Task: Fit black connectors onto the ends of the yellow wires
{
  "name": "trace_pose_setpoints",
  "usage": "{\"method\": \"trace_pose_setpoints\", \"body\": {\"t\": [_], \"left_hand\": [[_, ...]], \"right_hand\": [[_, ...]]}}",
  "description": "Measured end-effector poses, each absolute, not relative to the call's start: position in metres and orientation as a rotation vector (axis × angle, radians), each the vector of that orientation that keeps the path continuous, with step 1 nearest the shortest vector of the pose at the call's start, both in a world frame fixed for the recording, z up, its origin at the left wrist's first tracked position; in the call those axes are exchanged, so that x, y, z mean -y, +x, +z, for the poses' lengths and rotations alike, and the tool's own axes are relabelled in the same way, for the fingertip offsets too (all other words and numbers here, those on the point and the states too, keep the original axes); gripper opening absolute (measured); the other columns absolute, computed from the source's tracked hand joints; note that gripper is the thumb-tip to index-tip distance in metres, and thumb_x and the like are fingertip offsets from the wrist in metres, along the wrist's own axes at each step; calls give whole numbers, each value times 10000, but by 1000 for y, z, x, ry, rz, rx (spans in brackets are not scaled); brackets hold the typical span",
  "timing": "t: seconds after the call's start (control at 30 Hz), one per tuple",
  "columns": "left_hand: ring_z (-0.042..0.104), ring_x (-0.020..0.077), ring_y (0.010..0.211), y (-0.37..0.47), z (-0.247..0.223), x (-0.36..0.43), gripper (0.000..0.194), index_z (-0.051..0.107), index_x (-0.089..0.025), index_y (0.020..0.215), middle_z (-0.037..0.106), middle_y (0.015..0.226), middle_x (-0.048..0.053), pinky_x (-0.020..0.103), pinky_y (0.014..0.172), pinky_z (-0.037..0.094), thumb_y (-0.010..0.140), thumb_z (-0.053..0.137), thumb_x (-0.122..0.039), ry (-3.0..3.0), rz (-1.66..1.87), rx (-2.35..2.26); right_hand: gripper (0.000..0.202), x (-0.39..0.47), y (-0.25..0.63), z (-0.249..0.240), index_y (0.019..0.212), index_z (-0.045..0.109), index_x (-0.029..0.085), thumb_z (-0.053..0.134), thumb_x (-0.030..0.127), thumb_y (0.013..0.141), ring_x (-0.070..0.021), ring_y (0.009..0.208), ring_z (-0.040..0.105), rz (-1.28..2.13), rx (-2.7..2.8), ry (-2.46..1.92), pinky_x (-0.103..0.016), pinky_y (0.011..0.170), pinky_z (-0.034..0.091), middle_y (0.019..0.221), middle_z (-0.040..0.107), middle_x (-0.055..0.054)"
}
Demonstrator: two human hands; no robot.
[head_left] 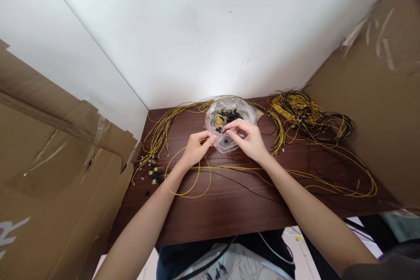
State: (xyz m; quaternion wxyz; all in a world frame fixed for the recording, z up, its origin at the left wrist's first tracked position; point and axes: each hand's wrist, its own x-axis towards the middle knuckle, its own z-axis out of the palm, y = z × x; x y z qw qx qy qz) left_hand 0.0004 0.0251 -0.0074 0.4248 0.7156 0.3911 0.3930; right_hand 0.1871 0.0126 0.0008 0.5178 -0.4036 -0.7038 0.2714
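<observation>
My left hand is closed in a pinch on a thin yellow wire, which loops down around the wrist and over the table. Close by on the right, my right hand pinches a small black piece between thumb and fingertips; its exact kind is too small to make out. Both hands are over the near rim of a clear plastic bag. Inside the bag lie many small black parts and some yellow ones.
Yellow and black wires arc along the back of the brown table. A tangled wire heap lies at the right. Small black-and-yellow parts sit at the left. Cardboard stands on both sides, a white wall behind.
</observation>
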Motion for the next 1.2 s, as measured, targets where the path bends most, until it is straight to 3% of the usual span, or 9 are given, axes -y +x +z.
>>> {"method": "trace_pose_setpoints", "body": {"t": [1.2], "left_hand": [[563, 123, 620, 0, -10, -26, 255, 643, -125, 728, 634, 655, 35, 233, 630, 449, 847, 525, -317, 1772, 992, -995]], "right_hand": [[122, -18, 188, 6, 799, 655, 192, 687, 227, 686, -120, 659, 533, 898, 1290, -976, -269, 626, 496, 731, 592, 3]]}}
